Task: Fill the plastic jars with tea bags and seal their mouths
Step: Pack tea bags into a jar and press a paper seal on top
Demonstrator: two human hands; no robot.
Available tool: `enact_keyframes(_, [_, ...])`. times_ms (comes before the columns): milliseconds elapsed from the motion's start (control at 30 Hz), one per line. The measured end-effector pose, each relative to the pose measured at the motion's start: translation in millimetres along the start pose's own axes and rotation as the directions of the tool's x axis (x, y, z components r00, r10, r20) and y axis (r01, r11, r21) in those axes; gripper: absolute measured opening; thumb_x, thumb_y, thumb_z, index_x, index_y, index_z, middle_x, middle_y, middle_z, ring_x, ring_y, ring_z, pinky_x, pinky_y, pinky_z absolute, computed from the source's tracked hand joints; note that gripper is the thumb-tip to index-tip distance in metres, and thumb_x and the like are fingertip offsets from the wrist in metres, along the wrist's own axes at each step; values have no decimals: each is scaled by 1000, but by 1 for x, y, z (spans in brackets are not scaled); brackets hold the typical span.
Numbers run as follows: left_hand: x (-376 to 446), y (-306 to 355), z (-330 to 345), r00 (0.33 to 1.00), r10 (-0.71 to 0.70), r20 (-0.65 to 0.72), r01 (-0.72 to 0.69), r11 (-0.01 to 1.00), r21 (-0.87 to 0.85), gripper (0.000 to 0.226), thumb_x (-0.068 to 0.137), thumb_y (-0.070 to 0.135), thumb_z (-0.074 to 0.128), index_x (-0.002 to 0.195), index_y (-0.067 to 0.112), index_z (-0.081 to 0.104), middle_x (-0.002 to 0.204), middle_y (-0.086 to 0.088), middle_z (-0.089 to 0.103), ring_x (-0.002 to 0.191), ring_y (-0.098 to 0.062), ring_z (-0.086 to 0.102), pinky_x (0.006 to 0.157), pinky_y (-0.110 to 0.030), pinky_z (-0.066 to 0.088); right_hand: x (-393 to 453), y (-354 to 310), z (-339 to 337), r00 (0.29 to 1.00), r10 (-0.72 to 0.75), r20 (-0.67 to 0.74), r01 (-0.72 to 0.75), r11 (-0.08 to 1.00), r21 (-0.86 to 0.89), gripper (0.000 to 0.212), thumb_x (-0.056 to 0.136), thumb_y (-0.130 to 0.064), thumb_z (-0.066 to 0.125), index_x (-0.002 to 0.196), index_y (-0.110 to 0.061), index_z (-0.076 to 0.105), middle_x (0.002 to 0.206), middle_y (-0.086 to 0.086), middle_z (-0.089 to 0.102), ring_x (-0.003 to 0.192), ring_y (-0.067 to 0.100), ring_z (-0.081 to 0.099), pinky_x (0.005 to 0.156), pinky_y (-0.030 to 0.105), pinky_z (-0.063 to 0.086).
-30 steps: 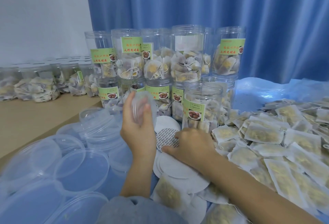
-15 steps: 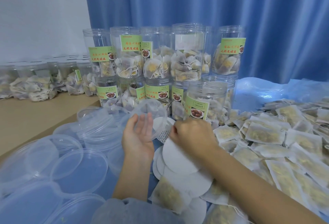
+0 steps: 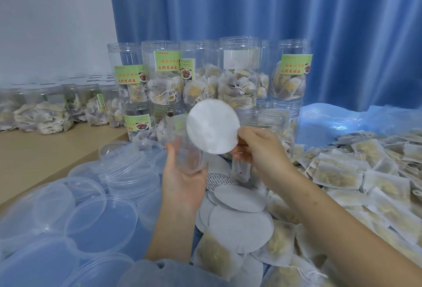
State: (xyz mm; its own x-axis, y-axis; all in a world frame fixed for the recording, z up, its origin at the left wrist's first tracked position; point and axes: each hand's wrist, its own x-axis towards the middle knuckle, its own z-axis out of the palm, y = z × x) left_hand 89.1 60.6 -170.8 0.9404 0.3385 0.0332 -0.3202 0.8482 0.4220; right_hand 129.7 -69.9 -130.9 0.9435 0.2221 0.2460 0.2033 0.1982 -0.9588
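Fingers (image 3: 245, 135) of the right hand (image 3: 262, 149) pinched on the right edge of a white round seal liner (image 3: 212, 127), holding it up nearly face-on to the camera. Left hand (image 3: 182, 177) palm-up below and to the left, fingers loosely curved under a clear plastic lid (image 3: 185, 149), cradling it with the open side seemingly towards the liner. Liner just above and to the right of the lid, overlapping its upper edge in this view; touching or not, cannot tell. No long axis on either piece: two discs of near-equal width, so everything depends on bringing their faces parallel and their centres in line. Right hand nearer the liner, left nearer the lid; probably a short tilt and press down-left into the lid.

Liner: thin, matt, paper-like, slightly dished, likely to flex under the pinch. Lid: transparent, shallow, hard to read against the background.

Behind the hands, stacked plastic jars (image 3: 239, 76) with green labels, part-filled with tea bags (image 3: 338, 172), more of which lie loose on the right. Spare liners (image 3: 239, 216) heaped below the wrists, spare lids (image 3: 100, 218) piled on the left.
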Motion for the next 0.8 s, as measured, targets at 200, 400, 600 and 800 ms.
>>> enact_keyframes(200, [-1,-5,12,988,-83,128,72,994,88,50,95,52,38,119,14,60,112,-11,69,102,-23,66,80,-34,55,-4,2,3,978,136,160,-134,991,-19,28,92,-7,49,66,-8,60,51,1,53,44,7,49,43,16,44])
enact_keyframes(400, [0,-19,17,978,-68,198,32,983,180,36,100,22,27,118,10,57,98,-7,70,77,-16,67,63,-26,53,-9,-1,7,982,70,177,-40,985,-169,28,89,-8,52,63,-10,62,53,-1,51,45,9,47,44,18,43])
enact_keyframes(600, [-2,-28,27,977,206,52,-201,824,529,30,99,27,45,120,10,58,108,-13,69,96,-26,67,75,-38,56,-14,-3,8,959,-180,219,277,762,-585,27,84,-11,61,61,-24,57,48,-13,52,47,-12,51,46,3,36])
enact_keyframes(800, [-6,-21,32,940,342,6,-293,795,531,14,94,27,53,103,21,62,109,-5,68,98,-16,66,84,-32,55,-14,-18,-2,965,-149,218,181,974,-137,24,89,-10,61,75,-29,67,59,-15,67,55,-5,61,48,9,45])
